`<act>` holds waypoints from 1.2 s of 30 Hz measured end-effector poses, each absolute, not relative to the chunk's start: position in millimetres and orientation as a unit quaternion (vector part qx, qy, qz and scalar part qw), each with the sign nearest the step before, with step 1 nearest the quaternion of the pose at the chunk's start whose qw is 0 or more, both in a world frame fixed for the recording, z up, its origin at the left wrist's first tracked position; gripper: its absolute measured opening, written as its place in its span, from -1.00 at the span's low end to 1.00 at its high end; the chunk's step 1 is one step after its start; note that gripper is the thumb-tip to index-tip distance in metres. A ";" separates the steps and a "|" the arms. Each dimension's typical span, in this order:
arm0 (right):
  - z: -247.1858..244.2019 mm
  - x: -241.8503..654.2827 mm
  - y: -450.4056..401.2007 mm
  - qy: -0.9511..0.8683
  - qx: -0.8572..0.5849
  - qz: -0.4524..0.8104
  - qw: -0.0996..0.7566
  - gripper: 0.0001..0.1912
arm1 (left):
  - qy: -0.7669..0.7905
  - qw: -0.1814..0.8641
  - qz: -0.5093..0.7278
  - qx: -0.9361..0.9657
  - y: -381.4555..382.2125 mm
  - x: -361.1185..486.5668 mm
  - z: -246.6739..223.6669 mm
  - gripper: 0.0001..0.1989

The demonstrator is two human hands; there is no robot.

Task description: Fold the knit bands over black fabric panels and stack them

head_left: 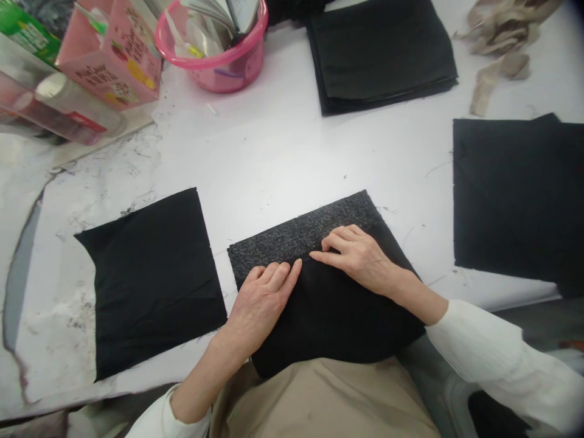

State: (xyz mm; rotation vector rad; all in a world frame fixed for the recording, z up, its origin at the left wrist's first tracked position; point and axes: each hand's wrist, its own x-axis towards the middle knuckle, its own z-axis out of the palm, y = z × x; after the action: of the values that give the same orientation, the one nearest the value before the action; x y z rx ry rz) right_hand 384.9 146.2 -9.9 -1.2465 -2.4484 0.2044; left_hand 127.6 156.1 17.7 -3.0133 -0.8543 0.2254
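From my end I see a round pink plastic basin (pixel 223 78) at the far side of the white-covered table (pixel 269 152), holding loose pale sheets (pixel 207 12) and crumpled clear plastic (pixel 203 38). Left of it stands a pink printed carton (pixel 109 76) with something white and green (pixel 97 23) inside, too blurred for me to name.

Nearest the wearer, at the table's front edge, lies a black, roughly rectangular cloth panel (pixel 347 310) with a speckled dark-grey band (pixel 296 234) along its far side. That band's long axis slants from near-left to far-right; I cannot tell which of the whole panel's sides is longer.

I see the left hand (pixel 261 298) with its fingers extended, tips resting along the band's near edge. The right hand (pixel 358 255) has its fingers bent at that same edge; I cannot tell whether they pinch cloth. Their nearest tips almost meet.
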 end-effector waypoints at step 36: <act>-3.8 440.3 144.4 -0.872 -0.452 0.040 0.182 -0.76 | -0.238 -0.047 0.105 -0.964 174.1 178.6 21.9 -0.47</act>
State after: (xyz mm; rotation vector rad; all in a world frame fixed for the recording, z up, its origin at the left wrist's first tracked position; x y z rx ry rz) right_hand 440.3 144.4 -3.8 -1.2752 -2.4617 0.1142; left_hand 178.6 174.1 21.9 -3.1248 -0.7714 0.3391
